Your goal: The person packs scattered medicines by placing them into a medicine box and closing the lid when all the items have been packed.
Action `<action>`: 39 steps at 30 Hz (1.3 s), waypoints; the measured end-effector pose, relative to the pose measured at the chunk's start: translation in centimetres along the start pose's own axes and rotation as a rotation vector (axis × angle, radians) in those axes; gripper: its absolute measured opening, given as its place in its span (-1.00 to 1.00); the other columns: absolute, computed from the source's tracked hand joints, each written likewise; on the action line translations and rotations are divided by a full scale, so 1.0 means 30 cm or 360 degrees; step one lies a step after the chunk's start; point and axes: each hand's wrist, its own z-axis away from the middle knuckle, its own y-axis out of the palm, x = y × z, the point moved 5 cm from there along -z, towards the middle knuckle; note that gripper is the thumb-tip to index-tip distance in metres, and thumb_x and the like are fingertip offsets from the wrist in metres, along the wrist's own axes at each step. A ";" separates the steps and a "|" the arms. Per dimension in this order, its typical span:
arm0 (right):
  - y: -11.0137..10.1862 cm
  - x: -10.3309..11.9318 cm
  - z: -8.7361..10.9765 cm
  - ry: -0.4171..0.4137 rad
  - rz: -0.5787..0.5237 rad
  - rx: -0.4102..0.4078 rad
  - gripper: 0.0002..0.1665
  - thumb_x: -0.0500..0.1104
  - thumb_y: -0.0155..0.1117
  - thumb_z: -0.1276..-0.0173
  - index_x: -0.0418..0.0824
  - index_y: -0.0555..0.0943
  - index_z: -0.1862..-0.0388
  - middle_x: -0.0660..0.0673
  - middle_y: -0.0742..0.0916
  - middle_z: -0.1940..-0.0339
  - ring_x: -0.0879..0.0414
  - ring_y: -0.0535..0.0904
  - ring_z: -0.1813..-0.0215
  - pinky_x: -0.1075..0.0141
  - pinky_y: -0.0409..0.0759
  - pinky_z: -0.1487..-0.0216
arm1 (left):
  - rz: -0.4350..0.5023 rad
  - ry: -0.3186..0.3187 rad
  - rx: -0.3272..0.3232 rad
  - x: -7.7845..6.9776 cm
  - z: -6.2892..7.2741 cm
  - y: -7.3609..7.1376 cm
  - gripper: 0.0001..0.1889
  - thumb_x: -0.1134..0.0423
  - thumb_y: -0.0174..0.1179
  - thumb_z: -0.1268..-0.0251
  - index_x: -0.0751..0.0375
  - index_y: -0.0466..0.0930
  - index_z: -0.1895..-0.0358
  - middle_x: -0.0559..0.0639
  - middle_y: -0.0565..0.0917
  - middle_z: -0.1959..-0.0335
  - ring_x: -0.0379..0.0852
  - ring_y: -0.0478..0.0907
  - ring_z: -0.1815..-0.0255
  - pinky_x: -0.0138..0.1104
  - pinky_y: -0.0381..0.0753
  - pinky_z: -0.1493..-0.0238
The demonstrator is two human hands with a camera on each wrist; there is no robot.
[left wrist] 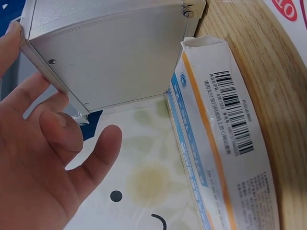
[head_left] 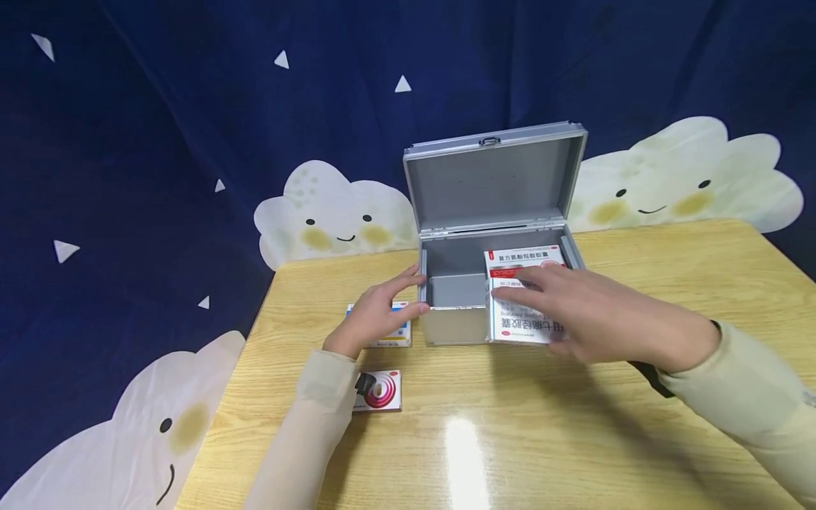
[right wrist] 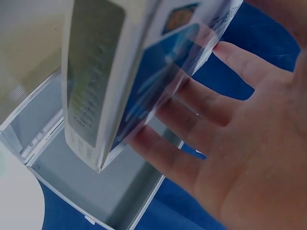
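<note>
A silver metal case (head_left: 454, 326) stands with its lid (head_left: 491, 184) raised. My left hand (head_left: 381, 312) touches the case's left rim, thumb near the front corner; in the left wrist view its other fingers are loosely bent. Over the right part of the case, my right hand (head_left: 567, 304) grips a white medicine box (head_left: 519, 329) with printed characters. Directly behind that one shows another medicine box (head_left: 519, 256) with a red band; I cannot tell whether it is held too. In the right wrist view the fingers lie along a box (right wrist: 153, 91) with a blue face.
A white-and-blue medicine box (left wrist: 225, 124) lies left of the case, partly behind the left hand. Closer to me is a box (head_left: 382, 391) with pink rings, partly covered by the left sleeve. The wooden table (head_left: 542, 439) meets a dark blue curtain (head_left: 344, 92) with cloud shapes.
</note>
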 end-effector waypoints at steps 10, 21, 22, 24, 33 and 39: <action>-0.010 -0.025 -0.020 -0.0018 0.0043 0.0042 0.05 -0.29 0.60 0.19 0.00 0.47 -0.40 -0.15 0.63 -0.16 -0.03 0.59 -0.01 0.02 0.61 0.02 | -0.0007 0.0002 -0.0013 0.003 -0.006 -0.003 -0.37 -0.22 0.16 -0.35 -0.14 0.38 -0.44 -0.35 0.19 -0.58 -0.03 0.26 -0.55 -0.01 0.32 -0.48; -0.035 -0.044 -0.039 0.0050 0.0049 0.0114 0.02 -0.23 0.61 0.11 0.05 0.44 -0.42 -0.19 0.62 -0.22 -0.11 0.59 -0.10 -0.06 0.60 -0.06 | -0.0001 -0.0010 -0.0010 0.004 -0.004 0.001 -0.37 -0.23 0.17 -0.34 -0.17 0.38 -0.44 -0.43 0.17 -0.56 -0.07 0.26 -0.55 -0.02 0.29 -0.51; -0.037 -0.046 -0.040 0.0040 0.0048 0.0106 0.01 -0.23 0.60 0.11 0.04 0.44 -0.41 -0.19 0.62 -0.21 -0.11 0.59 -0.10 -0.05 0.60 -0.06 | -0.0002 -0.0012 -0.0010 0.003 -0.004 0.001 -0.36 -0.23 0.17 -0.34 -0.16 0.38 -0.44 -0.43 0.17 -0.56 -0.06 0.26 -0.55 -0.02 0.28 -0.51; -0.041 -0.049 -0.042 0.0025 0.0049 0.0093 0.01 -0.24 0.60 0.12 0.04 0.45 -0.40 -0.17 0.62 -0.19 -0.09 0.59 -0.07 -0.04 0.60 -0.02 | 0.0007 -0.0014 -0.0005 0.000 -0.005 0.001 -0.37 -0.22 0.17 -0.34 -0.18 0.38 -0.44 -0.42 0.17 -0.56 -0.06 0.25 -0.55 -0.01 0.28 -0.51; -0.058 -0.063 -0.053 0.0009 0.0061 0.0136 0.04 -0.25 0.59 0.11 0.07 0.42 -0.43 -0.19 0.58 -0.28 -0.15 0.55 -0.18 -0.11 0.58 -0.07 | 0.0010 -0.0019 -0.0007 0.009 -0.003 0.009 -0.38 -0.25 0.15 -0.34 -0.25 0.38 -0.43 -0.46 0.17 -0.55 -0.06 0.26 -0.55 -0.01 0.29 -0.50; -0.060 -0.069 -0.056 0.0012 0.0059 0.0151 0.02 -0.25 0.58 0.10 0.05 0.42 -0.43 -0.21 0.57 -0.29 -0.16 0.54 -0.20 -0.11 0.57 -0.09 | 0.0011 0.0016 -0.0019 0.003 -0.006 0.001 -0.38 -0.21 0.18 -0.34 -0.14 0.40 -0.43 -0.40 0.21 -0.55 -0.06 0.29 -0.53 -0.02 0.33 -0.48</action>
